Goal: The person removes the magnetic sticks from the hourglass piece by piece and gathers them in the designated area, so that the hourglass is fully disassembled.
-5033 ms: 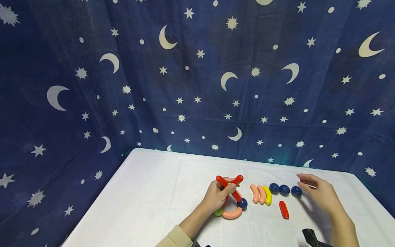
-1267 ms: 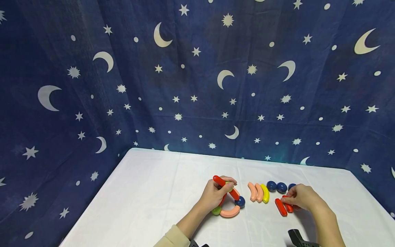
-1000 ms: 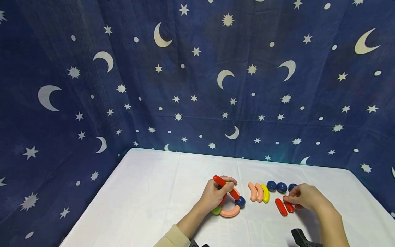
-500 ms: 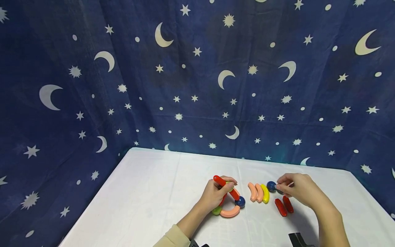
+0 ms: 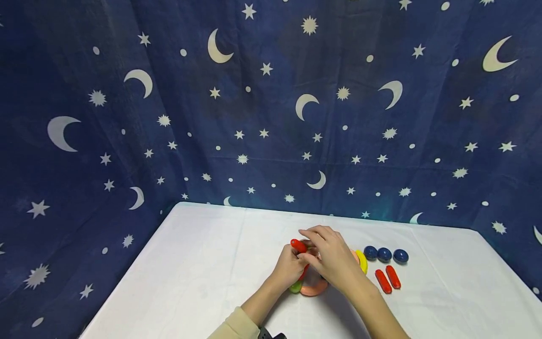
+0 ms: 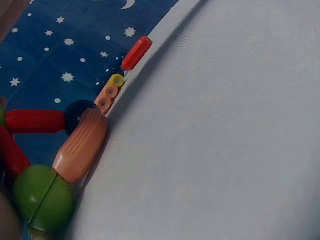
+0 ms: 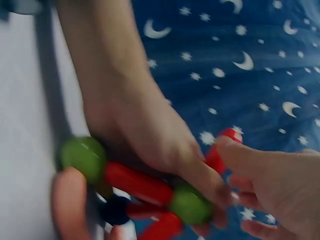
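Near the table's middle my left hand [image 5: 282, 269] holds a frame of balls and rods, its fingers about the upper green ball [image 7: 190, 204]. The frame has red rods [image 6: 35, 121], a lower green ball [image 6: 44, 197], a blue ball [image 6: 77, 115] and a curved pink rod [image 6: 82, 145] along the table. One red rod [image 5: 298, 245] sticks up past the left hand. My right hand [image 5: 334, 256] is beside it, thumb and forefinger spread around that rod's end. In the right wrist view the thumb overlaps the rod's tip; whether they touch I cannot tell. The right hand hides much of the frame.
Right of the hands lie a curved yellow rod [image 5: 362, 262] and partly hidden pink rods [image 5: 354, 255]. Beyond them sit a row of blue balls [image 5: 384, 254] and two loose red rods [image 5: 383, 281]. A starry blue curtain [image 5: 271, 117] hangs behind the white table [image 5: 203, 263].
One of the frame's two upright red rods came off; my right hand laid it beside the loose red rod. Then that hand lifted, passed over the blue balls and came left to the frame.
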Available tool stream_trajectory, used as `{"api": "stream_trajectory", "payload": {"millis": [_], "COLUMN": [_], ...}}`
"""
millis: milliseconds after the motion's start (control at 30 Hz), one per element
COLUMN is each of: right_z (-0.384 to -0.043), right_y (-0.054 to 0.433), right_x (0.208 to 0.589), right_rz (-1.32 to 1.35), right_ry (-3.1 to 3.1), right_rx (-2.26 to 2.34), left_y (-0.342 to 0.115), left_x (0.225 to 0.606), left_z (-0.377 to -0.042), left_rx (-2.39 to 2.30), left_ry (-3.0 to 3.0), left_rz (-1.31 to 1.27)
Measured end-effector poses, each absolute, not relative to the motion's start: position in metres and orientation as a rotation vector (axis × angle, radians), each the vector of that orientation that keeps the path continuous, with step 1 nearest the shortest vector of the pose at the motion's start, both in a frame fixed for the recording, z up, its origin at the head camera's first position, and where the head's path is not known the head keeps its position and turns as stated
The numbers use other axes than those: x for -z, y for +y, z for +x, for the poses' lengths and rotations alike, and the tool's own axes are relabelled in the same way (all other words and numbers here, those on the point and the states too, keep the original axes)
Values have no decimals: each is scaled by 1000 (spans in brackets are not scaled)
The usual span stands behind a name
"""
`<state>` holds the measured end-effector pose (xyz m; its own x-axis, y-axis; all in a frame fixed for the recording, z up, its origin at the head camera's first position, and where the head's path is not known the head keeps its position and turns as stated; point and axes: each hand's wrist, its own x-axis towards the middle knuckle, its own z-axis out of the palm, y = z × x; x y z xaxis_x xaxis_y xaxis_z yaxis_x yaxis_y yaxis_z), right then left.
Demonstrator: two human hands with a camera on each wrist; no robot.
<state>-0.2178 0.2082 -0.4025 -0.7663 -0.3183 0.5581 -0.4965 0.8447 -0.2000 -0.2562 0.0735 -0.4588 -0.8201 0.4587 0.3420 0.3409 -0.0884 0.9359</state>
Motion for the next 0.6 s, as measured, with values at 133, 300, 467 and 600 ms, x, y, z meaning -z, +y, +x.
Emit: {"api": "stream_trajectory", "payload": {"millis": [133,300,467,600], "right_z": [-222,-225,-225,-224], "right_y": [196,190,191,194], "right_x": [411,414,415,413], "right_rz": [576,570,569,566], "right_ry": [-2499,-2483,-2469,-2445], "right_rx": [-448,-446,-465,-488], "left_y": [73,71,71,72], "left_x": [459,460,458,457], "left_z": [-256,-255,-254,-253], "left_rx": [-2057,-2062,-2059,-2037], "left_ry": [2094,2090,2126,2179], "left_rz": [855,869,893,920]}}
